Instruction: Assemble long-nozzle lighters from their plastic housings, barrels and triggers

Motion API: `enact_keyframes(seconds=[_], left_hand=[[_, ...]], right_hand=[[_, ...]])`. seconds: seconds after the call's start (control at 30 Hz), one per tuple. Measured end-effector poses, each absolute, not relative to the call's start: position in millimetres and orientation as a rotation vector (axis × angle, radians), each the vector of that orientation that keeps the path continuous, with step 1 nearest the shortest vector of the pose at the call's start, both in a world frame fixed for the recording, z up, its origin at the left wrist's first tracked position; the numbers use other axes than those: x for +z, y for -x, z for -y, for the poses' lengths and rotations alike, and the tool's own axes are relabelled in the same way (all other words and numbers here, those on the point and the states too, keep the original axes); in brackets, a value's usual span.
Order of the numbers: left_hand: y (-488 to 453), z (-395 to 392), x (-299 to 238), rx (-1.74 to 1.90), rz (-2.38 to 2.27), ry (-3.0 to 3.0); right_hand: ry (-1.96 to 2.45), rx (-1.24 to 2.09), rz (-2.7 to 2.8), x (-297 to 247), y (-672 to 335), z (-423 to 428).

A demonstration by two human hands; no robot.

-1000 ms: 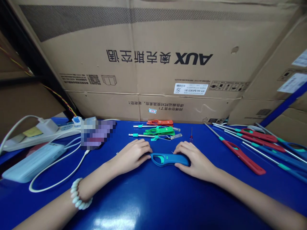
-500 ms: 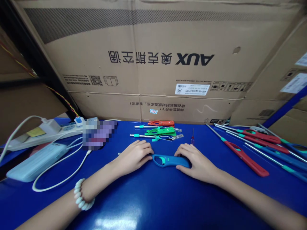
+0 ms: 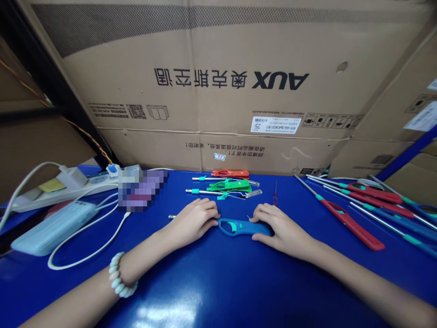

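Observation:
A blue long-reach lighter (image 3: 243,228) with a green trigger lies on its side at the table's middle. My right hand (image 3: 278,226) is closed on the right end of its handle, thumb in front and fingers behind. At the trigger end my left hand (image 3: 198,221) is closed, its fingertips pinching where the rod joins the handle. A metal rod tip (image 3: 172,217) shows past the left hand; the rest of the rod is hidden beneath it. A thin wire end sticks up near my right fingers.
Behind the hands lie orange lighter parts (image 3: 232,174), green lighter parts (image 3: 235,186) and a small screwdriver (image 3: 275,196). Several red and blue lighters, one red lighter (image 3: 355,225) nearest, lie right. A power bank (image 3: 54,228), cables and a power strip (image 3: 44,198) stand left. A cardboard box (image 3: 211,105) walls the back.
The view has tilted slightly, and a little more of the metal rod tip shows left of my left hand. Both hands keep their grip on the blue lighter.

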State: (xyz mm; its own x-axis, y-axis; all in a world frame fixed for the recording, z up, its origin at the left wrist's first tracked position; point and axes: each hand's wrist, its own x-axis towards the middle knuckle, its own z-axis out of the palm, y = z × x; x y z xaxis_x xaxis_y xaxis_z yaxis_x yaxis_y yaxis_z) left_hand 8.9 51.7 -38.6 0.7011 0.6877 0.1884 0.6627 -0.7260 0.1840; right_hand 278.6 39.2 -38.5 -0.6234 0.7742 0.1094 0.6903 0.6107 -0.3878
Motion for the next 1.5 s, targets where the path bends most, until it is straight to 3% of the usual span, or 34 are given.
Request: enact_keyframes(seconds=[0.27,0.8,1.23,1.5], left_hand=[[-15.2,-51.4,-35.7,0.295,-1.136,-2.856],[-7.7,-40.7,-27.3,0.337,-0.993,-2.499],[-15.3,-33.4,-16.4,0.430,-1.021,-2.736],[-12.0,-35.7,-20.7,0.597,-1.049,-2.854]], right_hand=[[1.194,0.458,2.563,-40.6,-278.0,-38.9],[1.233,0.933,2.499,-26.6,-273.6,-23.4],[1.237,0.503,2.641,-13.2,-272.5,-12.2],[1.346,0.508,2.716,-16.8,-279.1,-26.6]])
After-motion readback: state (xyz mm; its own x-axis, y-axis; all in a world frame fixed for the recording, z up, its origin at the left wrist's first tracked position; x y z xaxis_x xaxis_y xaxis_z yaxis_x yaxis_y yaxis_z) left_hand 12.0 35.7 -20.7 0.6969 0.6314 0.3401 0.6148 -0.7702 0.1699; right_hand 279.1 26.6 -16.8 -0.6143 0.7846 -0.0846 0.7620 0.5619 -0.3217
